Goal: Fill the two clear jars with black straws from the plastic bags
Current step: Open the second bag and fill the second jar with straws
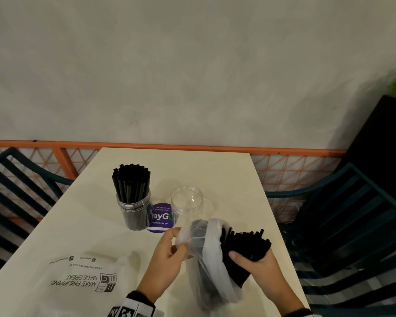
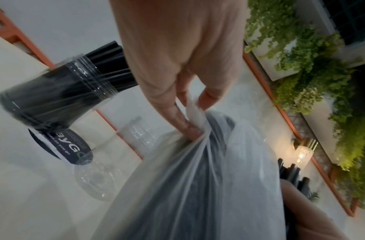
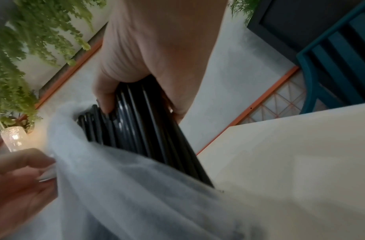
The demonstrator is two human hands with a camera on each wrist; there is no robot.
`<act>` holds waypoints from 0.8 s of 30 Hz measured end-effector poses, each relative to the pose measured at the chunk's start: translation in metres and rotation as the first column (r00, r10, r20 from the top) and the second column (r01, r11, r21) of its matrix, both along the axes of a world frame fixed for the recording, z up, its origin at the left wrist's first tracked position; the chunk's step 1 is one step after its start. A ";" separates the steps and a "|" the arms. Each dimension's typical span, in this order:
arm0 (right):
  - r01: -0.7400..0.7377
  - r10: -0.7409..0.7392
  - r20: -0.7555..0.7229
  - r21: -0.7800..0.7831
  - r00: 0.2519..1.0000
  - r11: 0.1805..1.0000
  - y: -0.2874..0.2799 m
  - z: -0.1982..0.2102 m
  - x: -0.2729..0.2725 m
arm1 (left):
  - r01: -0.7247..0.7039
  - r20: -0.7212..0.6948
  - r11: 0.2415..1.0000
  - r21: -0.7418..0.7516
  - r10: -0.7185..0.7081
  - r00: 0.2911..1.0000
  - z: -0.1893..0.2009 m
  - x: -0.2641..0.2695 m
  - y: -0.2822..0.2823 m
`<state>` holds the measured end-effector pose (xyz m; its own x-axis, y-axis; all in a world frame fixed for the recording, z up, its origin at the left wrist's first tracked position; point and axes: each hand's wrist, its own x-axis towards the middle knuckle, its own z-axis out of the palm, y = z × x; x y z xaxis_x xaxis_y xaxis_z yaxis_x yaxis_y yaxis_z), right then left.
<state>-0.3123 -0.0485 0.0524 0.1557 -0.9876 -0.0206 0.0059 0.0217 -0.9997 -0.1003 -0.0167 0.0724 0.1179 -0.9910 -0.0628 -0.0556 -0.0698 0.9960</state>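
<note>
A clear jar packed with black straws stands mid-table, also seen in the left wrist view as the full jar. Right of it stands an empty clear jar, the empty jar lying close to the bag. My left hand pinches the rim of a translucent plastic bag, its fingers bunching the plastic. My right hand grips a thick bundle of black straws half out of the bag; the straws run down into the plastic bag.
A flat printed white bag lies at the table's near left. A purple round sticker sits between the jars. Dark teal chairs flank the cream table; an orange railing runs behind.
</note>
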 end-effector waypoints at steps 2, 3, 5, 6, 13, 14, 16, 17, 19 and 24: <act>-0.089 0.089 0.008 0.006 0.996 0.996 -0.001 -0.002 0.001 | 0.110 -0.077 0.994 -0.014 -0.111 0.991 0.003 0.002 0.001; -0.112 0.112 -0.004 0.018 0.994 0.994 -0.002 -0.003 0.003 | 0.148 -0.070 0.989 -0.027 -0.150 0.986 0.004 0.002 0.000; -0.107 0.108 -0.023 0.024 0.994 0.994 -0.002 -0.004 0.007 | 0.149 -0.018 0.987 -0.060 -0.150 0.988 0.001 0.000 -0.002; -0.115 0.115 -0.041 0.006 0.992 0.993 -0.001 -0.003 0.009 | 0.099 0.016 0.992 -0.080 -0.098 0.995 -0.001 -0.001 -0.003; -0.085 0.085 -0.073 -0.010 0.994 0.996 0.003 -0.011 0.021 | 0.032 0.133 0.996 -0.078 -0.022 0.991 -0.006 -0.010 -0.002; -0.057 0.056 -0.065 -0.010 0.996 0.998 0.003 -0.012 0.022 | 0.063 0.137 0.996 -0.070 -0.053 0.989 -0.007 -0.009 -0.002; -0.025 0.024 -0.048 -0.003 0.999 1.000 0.004 -0.011 0.021 | 0.093 0.064 0.996 -0.016 -0.092 0.994 -0.008 -0.007 -0.002; -0.020 0.019 -0.044 -0.001 0.999 1.000 0.003 -0.011 0.019 | 0.097 -0.002 0.995 0.017 -0.097 0.995 -0.008 -0.006 -0.002; -0.044 0.044 -0.053 -0.007 0.998 0.999 0.004 -0.010 0.017 | 0.121 -0.155 0.991 0.050 -0.112 0.982 -0.006 -0.005 -0.002; -0.155 0.154 -0.106 -0.001 0.982 0.988 0.002 -0.010 0.017 | 0.195 -0.412 0.980 0.032 -0.165 0.896 -0.003 0.000 -0.005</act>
<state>-0.2952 -0.0464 0.0422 0.3041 -0.9519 -0.0364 -0.1025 0.0053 -0.9947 -0.1002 -0.0216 0.0694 -0.1128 -0.9841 -0.1372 0.3333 -0.1676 0.9278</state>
